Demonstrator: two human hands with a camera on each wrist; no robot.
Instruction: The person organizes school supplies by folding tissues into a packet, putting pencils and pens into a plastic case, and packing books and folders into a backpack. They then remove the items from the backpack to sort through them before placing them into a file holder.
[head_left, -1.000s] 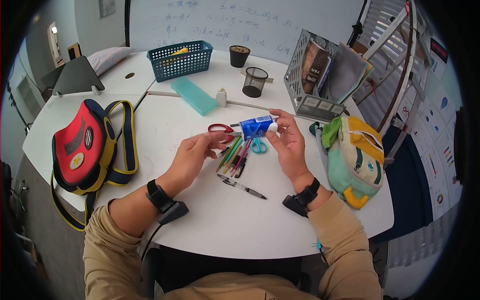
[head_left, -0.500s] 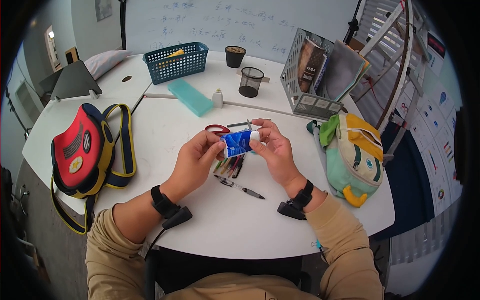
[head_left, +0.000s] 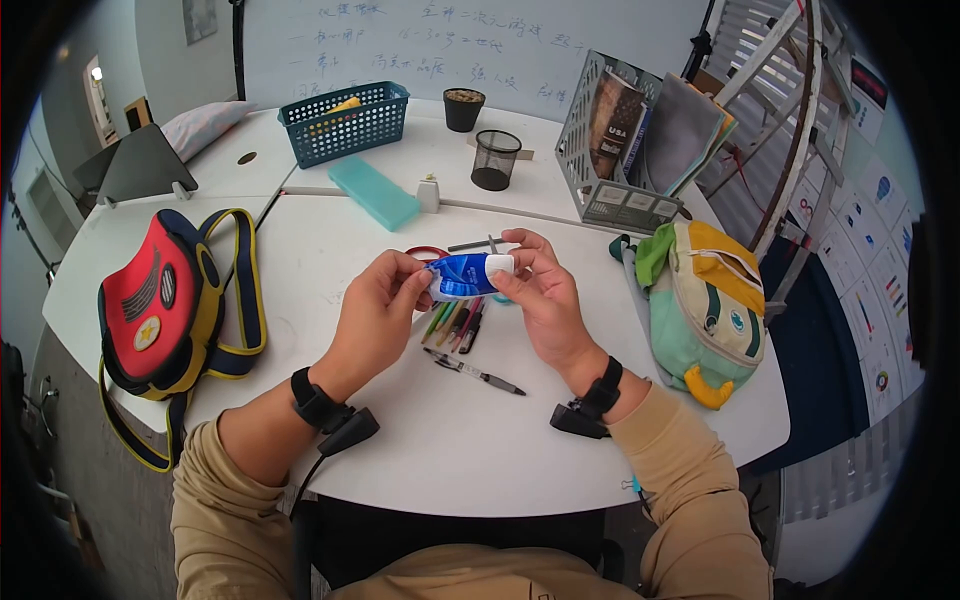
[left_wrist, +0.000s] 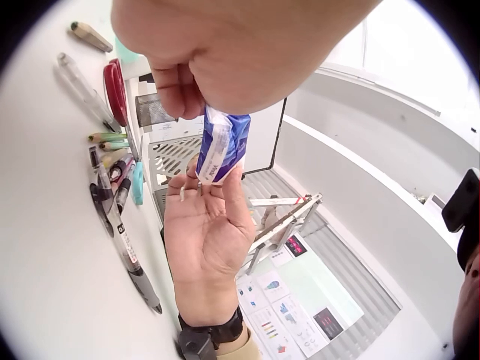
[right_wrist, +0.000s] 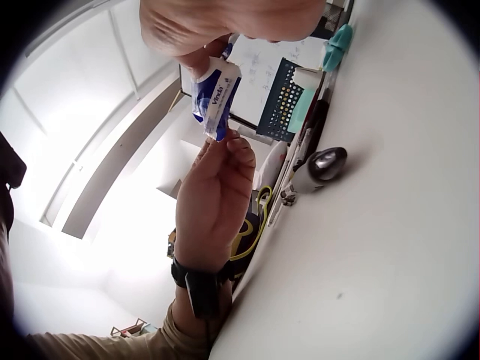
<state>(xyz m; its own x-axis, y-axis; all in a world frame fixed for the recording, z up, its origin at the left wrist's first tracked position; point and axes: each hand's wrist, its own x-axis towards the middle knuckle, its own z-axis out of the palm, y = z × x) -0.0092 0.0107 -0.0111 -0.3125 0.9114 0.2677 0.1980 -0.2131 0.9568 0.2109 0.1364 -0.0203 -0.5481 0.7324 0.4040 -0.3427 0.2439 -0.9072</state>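
Lengthwise, the blue packet (head_left: 460, 277) points sideways, pinched by left hand (head_left: 377, 312) and right hand (head_left: 550, 312).

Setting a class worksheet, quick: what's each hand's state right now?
Left hand: pinching one end of the tissue pack.
Right hand: holding its other end.

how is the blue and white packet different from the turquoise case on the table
The packet is held up between the left hand and right hand; the case lies flat on the table, untouched.
The packet is glossy blue and white with printing; the case looks plain turquoise.
The packet is smaller; the case is longer.
Both are oblong.
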